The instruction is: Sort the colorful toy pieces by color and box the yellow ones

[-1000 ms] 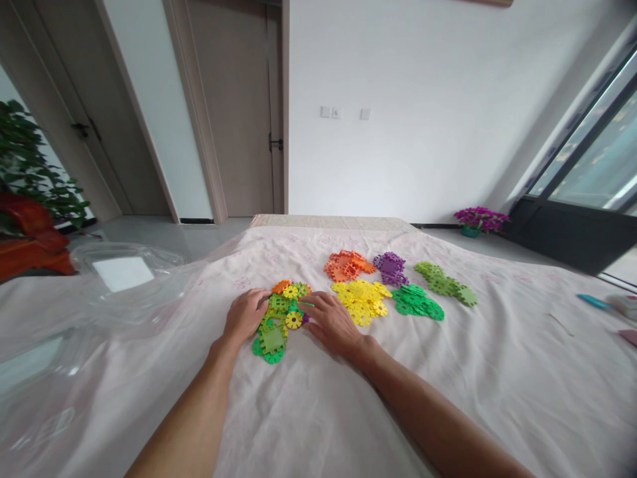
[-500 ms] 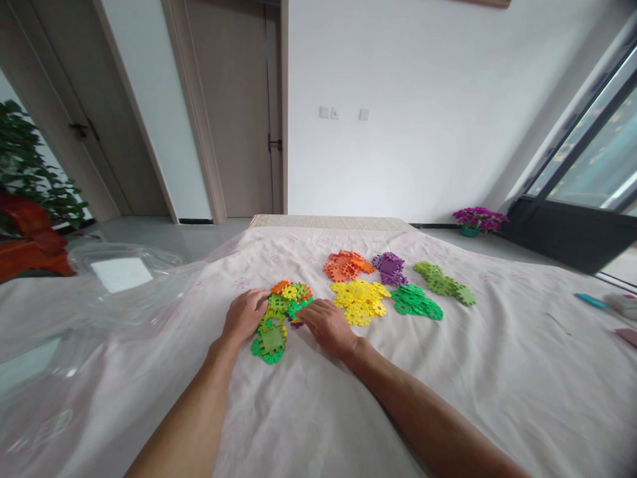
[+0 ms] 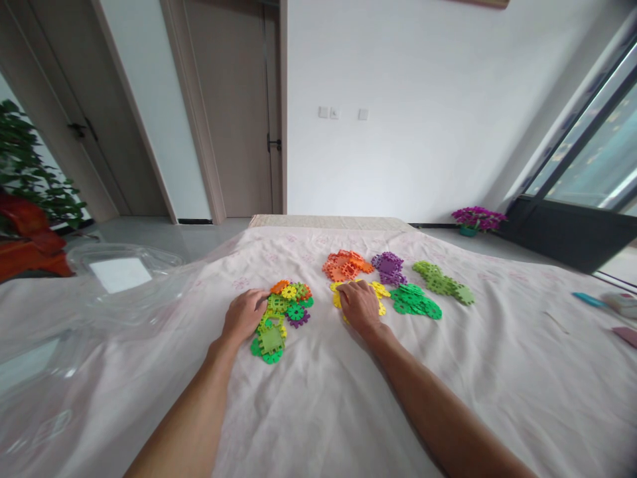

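My left hand [image 3: 245, 314] rests at the left edge of a mixed pile of plastic building pieces, touching it, its fingers loosely spread. In that pile are square light-green pieces [image 3: 271, 339], a yellow flower-shaped piece [image 3: 288, 291], a round green piece [image 3: 295, 312] and a purple one [image 3: 299, 321]. My right hand [image 3: 360, 307] is over the heap of yellow flower-shaped pieces [image 3: 380, 290], fingers bent down and closed at the heap. Its fingertips seem to be on a yellow piece, partly hidden by the hand.
Behind the yellow heap lie orange pieces [image 3: 344, 265] and purple pieces [image 3: 389, 267]. Green discs [image 3: 416, 302] and light-green squares [image 3: 442, 281] lie to the right. Clear plastic containers [image 3: 164, 257] stand on the left of the cloth [image 3: 298, 411]. A blue object [image 3: 589, 299] is at far right.
My right hand has moved right from the mixed pile to the yellow heap, taking a yellow piece along. The round green and purple pieces are uncovered. My left hand has stayed put.
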Tool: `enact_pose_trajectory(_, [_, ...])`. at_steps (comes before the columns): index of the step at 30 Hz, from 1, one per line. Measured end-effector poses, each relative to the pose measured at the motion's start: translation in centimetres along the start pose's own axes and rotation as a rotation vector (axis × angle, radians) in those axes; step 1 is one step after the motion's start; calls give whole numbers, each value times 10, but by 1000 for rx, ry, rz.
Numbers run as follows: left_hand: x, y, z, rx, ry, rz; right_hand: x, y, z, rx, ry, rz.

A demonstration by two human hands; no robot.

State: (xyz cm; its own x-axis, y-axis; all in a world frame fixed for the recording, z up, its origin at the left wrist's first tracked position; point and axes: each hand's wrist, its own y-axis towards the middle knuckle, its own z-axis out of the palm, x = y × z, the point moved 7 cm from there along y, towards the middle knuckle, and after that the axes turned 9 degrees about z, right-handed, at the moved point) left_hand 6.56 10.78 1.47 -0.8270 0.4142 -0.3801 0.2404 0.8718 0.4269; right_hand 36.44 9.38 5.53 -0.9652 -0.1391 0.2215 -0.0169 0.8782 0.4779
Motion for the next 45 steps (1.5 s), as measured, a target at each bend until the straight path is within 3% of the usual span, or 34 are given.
enact_pose_trajectory(5, [1, 0, 1, 12, 4, -4, -7, 2, 3, 11, -63, 23])
enact_pose_trajectory(9, [1, 0, 1, 20, 4, 2, 5, -2, 0, 7, -17, -39])
enact_pose_trajectory(17, [3, 0, 3, 9, 9, 11, 68, -29, -1, 125, 226, -433])
enact_pose_trajectory(21, [3, 0, 3, 6, 12, 16, 85, -38, 7, 172, 237, -526])
enact_pose_trajectory(45, [0, 0, 0, 7, 22, 13, 87, -39, 16, 215, 267, -501])
